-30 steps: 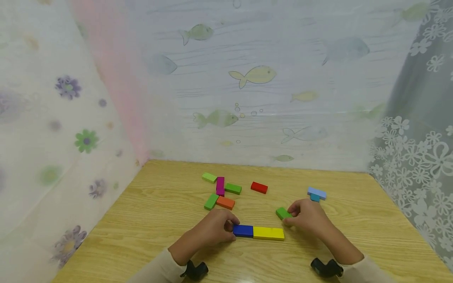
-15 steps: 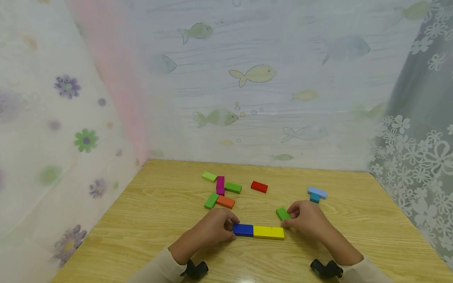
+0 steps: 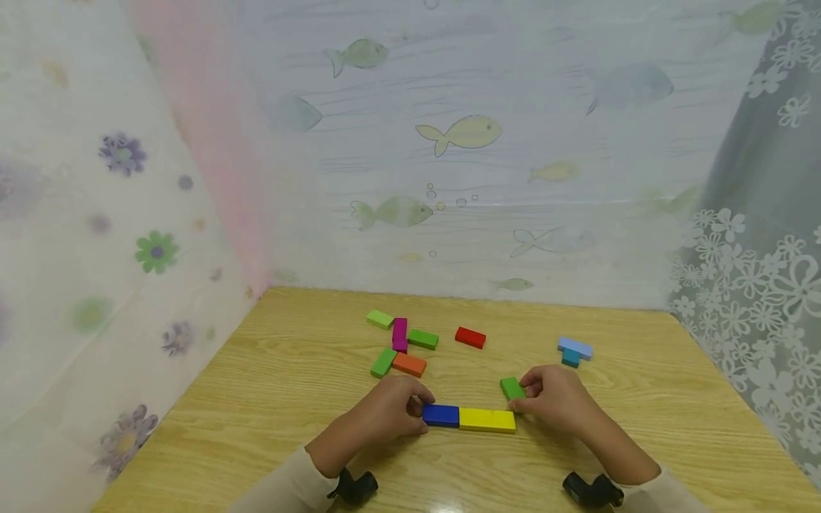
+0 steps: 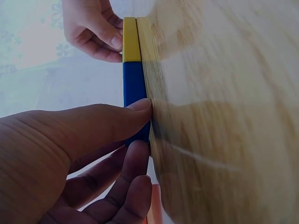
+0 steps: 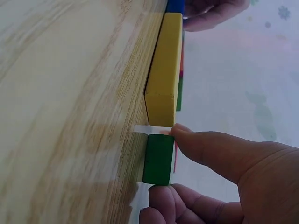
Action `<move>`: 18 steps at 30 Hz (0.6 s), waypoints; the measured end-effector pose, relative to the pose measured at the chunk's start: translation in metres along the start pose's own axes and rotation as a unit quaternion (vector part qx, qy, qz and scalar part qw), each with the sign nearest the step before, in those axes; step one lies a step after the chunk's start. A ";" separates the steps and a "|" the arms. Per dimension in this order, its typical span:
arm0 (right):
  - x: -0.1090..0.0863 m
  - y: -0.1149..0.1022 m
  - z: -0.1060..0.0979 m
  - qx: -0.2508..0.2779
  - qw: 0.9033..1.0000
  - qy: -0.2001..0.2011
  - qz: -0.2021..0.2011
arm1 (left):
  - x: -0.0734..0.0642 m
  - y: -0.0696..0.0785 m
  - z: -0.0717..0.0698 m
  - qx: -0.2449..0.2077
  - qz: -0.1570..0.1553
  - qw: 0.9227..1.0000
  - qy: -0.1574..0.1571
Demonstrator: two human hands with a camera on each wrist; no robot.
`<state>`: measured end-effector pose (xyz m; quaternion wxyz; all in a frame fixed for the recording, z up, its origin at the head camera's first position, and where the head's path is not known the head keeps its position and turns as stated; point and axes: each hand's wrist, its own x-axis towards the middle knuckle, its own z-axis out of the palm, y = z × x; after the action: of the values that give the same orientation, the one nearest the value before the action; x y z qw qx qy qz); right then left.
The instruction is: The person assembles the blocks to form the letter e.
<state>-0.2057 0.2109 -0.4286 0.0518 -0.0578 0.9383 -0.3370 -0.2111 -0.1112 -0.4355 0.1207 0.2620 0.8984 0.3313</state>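
Observation:
My left hand (image 3: 393, 407) pinches the left end of a blue block (image 3: 441, 415) between thumb and fingers. The blue block's right end meets a longer yellow block (image 3: 487, 420), making one straight row on the wooden table. My right hand (image 3: 553, 395) holds a green block (image 3: 512, 389) behind the yellow block's right end. Seen from the right wrist, the green block (image 5: 158, 159) sits between thumb and fingers, just apart from the end of the yellow block (image 5: 163, 70). In the left wrist view my thumb lies along the blue block's (image 4: 134, 84) near side.
Farther back left, a magenta block (image 3: 400, 335) has a light green block (image 3: 380, 319), green blocks and an orange block (image 3: 409, 365) around it. A red block (image 3: 470, 338) lies alone. At right, a light blue block (image 3: 575, 348) touches a teal block (image 3: 570, 358).
The green block has turned slightly in my right hand, which has shifted a little left and toward me. My left hand, the blue block and the yellow block stay put.

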 end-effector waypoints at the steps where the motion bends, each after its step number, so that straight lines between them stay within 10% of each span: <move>1: 0.000 0.000 0.000 0.001 1.000 -0.001 0.001 | 0.000 0.000 0.000 0.002 0.000 1.000 0.000; 18: -0.003 -0.005 0.001 0.003 1.000 -0.006 -0.002 | 0.000 -0.002 0.001 0.015 0.004 1.000 0.002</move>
<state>-0.2021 0.2070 -0.4258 0.0573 -0.0614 0.9367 -0.3398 -0.2116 -0.1116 -0.4372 0.1135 0.2664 0.9026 0.3184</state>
